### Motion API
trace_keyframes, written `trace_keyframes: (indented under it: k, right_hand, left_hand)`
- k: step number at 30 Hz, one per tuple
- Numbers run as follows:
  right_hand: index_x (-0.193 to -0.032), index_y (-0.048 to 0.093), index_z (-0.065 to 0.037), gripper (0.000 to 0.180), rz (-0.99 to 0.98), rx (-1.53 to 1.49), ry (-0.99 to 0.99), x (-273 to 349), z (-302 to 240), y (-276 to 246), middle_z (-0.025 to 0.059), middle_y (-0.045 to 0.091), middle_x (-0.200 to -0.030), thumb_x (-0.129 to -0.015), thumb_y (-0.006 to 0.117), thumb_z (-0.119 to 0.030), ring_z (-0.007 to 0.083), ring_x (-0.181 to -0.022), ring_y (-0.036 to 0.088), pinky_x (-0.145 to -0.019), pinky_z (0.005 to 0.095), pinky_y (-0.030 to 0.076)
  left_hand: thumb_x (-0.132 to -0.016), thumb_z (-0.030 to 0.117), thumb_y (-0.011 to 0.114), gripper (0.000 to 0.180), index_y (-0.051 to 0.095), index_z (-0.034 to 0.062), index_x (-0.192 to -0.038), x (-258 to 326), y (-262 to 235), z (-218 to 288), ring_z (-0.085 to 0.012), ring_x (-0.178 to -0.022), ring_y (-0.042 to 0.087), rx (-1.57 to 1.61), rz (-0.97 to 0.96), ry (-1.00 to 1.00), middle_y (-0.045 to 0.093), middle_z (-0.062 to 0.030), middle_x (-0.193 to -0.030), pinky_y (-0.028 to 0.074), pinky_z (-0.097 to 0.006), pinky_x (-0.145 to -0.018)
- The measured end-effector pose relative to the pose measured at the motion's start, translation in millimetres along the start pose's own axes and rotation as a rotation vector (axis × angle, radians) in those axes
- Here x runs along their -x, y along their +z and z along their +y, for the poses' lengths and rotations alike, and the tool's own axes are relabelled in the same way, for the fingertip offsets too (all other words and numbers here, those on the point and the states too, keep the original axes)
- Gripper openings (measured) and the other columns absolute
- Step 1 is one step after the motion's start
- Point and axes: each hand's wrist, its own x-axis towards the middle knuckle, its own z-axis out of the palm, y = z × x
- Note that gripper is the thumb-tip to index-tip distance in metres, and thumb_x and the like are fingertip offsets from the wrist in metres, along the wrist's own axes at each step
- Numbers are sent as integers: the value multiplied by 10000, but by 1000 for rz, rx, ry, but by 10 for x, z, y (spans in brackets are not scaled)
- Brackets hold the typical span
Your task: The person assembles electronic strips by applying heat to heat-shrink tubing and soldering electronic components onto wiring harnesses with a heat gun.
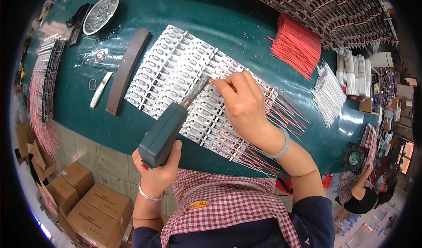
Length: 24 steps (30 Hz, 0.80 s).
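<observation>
My left hand [159, 174] is closed around the handle of a dark green soldering gun [162, 134]. Its metal tip reaches up and to the right, close to the fingertips of my right hand [246, 104]. Those fingers are pinched over the white circuit board panels [169, 74], on what looks like a thin wire, mostly hidden by the fingers. The panels lie slanted across the table, with rows of small identical parts. From their right side, red and white wires [288, 112] trail outward, partly covered by my right wrist.
Loose red wires [296, 48] and white wires [329, 96] lie at the right. A dark bar [128, 72], a white-wrapped tool [101, 90] and a metal bowl [101, 15] are at left. Wired boards [41, 81] stand at the far left. Cartons [99, 208] sit below; another person [362, 191] works at right.
</observation>
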Motion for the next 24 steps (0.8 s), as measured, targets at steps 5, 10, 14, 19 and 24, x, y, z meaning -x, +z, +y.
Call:
trace_keyframes:
  k: [5, 10, 14, 19, 24]
  right_hand:
    - [-911, 685, 11, 216, 6, 14, 0, 5, -13, 3, 79, 518, -812, -697, 660, -3, 228, -763, 529, -616, 329, 470]
    - [-914, 677, 20, 202, 19, 7, -16, 7, 8, 7, 79, 526, -821, -713, 670, 3, 232, -777, 542, -620, 336, 480]
    - [-924, 673, 24, 201, 9, -34, -6, 35, -34, -13, 81, 539, -834, -725, 677, -3, 235, -791, 551, -630, 338, 488]
    - [-944, 669, 21, 220, 16, -62, -22, 70, -83, 3, 82, 547, -841, -726, 669, -2, 234, -797, 548, -631, 335, 484]
    - [-937, 669, 18, 209, 20, -58, -33, 64, -80, 35, 82, 543, -834, -729, 663, -5, 231, -786, 540, -630, 334, 474]
  left_hand:
    - [-818, -63, 724, 292, 646, -19, -1095, 231, -50, -166, -108, -619, 593, 95, 47, -119, 665, -83, -937, 473, -234, -536]
    - [-824, -84, 700, 316, 639, -18, -1128, 217, -89, -144, -105, -577, 574, 60, 39, -78, 651, -91, -941, 460, -229, -507]
    - [-832, -72, 703, 315, 643, -22, -1138, 269, -101, -168, -99, -582, 571, 61, 50, -93, 647, -84, -911, 451, -224, -507]
    - [-842, -56, 709, 319, 648, -25, -1154, 317, -122, -217, -92, -586, 561, 2, 29, -105, 641, -69, -867, 437, -220, -511]
    - [-846, -48, 715, 311, 653, -24, -1150, 289, -107, -203, -80, -611, 553, 61, -16, -137, 646, -54, -876, 423, -219, -524]
